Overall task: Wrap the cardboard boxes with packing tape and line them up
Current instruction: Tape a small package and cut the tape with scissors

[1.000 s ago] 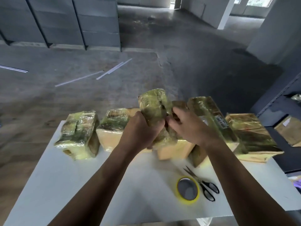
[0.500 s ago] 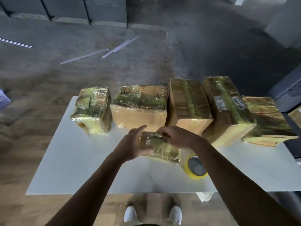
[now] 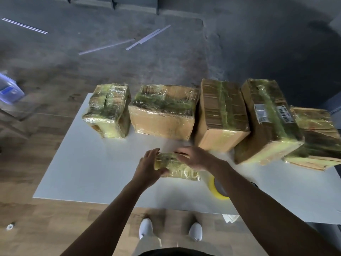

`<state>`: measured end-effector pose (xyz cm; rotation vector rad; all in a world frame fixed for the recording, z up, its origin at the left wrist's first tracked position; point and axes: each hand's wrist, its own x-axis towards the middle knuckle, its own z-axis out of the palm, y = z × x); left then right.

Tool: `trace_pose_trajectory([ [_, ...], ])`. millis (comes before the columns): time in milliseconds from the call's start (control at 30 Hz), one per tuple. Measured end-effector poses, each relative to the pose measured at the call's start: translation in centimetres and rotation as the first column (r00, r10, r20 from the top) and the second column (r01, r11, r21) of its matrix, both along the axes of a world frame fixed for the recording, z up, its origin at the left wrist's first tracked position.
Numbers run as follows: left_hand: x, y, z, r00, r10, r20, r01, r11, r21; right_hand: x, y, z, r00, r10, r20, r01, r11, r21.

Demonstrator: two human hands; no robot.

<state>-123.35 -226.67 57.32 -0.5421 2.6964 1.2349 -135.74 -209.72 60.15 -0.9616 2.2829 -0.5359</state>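
Head view. Small wrapped box (image 3: 177,169) lies on the worktop (image 3: 83,172), held between both hands. Left hand (image 3: 147,169) grips its left end, thumb across the near face and fingers up along the end. Right hand (image 3: 195,157) lies over the top, fingers fairly straight and pressing, not curled round it.

Step, as I judge it: set this box into the line. To do it well, keep both hands on it and slide it low instead of lifting it. Square its long side to the row before letting go. Press down any loose film on the way.

The row sits beyond the hands. Leftmost box (image 3: 108,109) stands apart from the second box (image 3: 164,111). Third box (image 3: 221,115), labelled box (image 3: 267,121) and flat end box (image 3: 317,137) crowd together past the right hand. The likely slot is open worktop left of the left hand or the gap by the leftmost box; I cannot tell which.

In the way: tape roll (image 3: 216,191) lies just beside the right wrist, partly hidden under the forearm. A backward pull could knock it. White shoes (image 3: 145,228) show below the near edge.
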Motion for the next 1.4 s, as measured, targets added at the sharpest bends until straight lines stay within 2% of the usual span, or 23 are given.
trace_pose_trajectory([
  [100,0.2,0.4,-0.3,1.000,0.011,-0.020,-0.012,1.000,-0.010,-0.2,-0.6,0.2,1.000,0.021,0.003,-0.021,1.000,0.011],
  [267,0.8,0.6,-0.6,0.998,-0.029,-0.061,0.027,0.999,-0.036,0.0,-1.6,0.1,0.998,-0.068,-0.009,0.068,0.998,0.014],
  [433,0.6,0.7,-0.3,0.983,-0.161,-0.093,0.134,0.961,-0.240,-0.4,-1.8,0.0,0.986,-0.166,0.030,0.163,0.984,0.078],
  [567,0.6,1.3,-0.3,0.962,-0.262,-0.075,0.215,0.899,-0.382,-0.1,-1.4,-0.2,0.988,-0.150,-0.029,0.151,0.988,0.044],
  [733,-0.1,1.7,0.5,0.960,-0.280,-0.010,0.243,0.847,-0.472,0.1,-1.1,-1.1,0.977,-0.136,-0.162,0.145,0.988,0.045],
  [867,-0.8,2.9,1.4,0.963,-0.268,0.004,0.211,0.751,-0.626,-0.1,0.4,-1.3,0.983,-0.146,-0.108,0.145,0.989,-0.009],
  [900,-0.8,3.4,1.4,0.966,-0.260,-0.014,0.192,0.748,-0.635,-0.1,1.2,-1.4,0.981,-0.170,-0.095,0.168,0.985,-0.030],
  [1000,-0.7,5.2,1.5,0.977,-0.201,-0.071,0.128,0.818,-0.561,0.0,3.3,-1.2,0.971,-0.227,-0.068,0.222,0.972,-0.076],
  [1100,-1.3,6.2,1.7,0.983,-0.149,-0.111,0.072,0.856,-0.512,0.2,4.6,-1.0,0.972,-0.213,-0.095,0.202,0.972,-0.118],
  [1200,-2.2,6.4,1.7,0.984,-0.173,-0.034,0.125,0.818,-0.561,0.3,5.5,-1.0,0.976,-0.188,-0.114,0.177,0.979,-0.101],
  [1300,-2.2,7.9,2.1,0.993,-0.120,-0.012,0.085,0.769,-0.633,0.3,6.5,-1.0,0.969,-0.234,-0.079,0.223,0.967,-0.122],
  [1400,-2.0,10.3,2.4,0.997,-0.083,-0.010,0.059,0.781,-0.621,0.3,8.0,-1.0,0.966,-0.251,-0.056,0.239,0.957,-0.165],
])
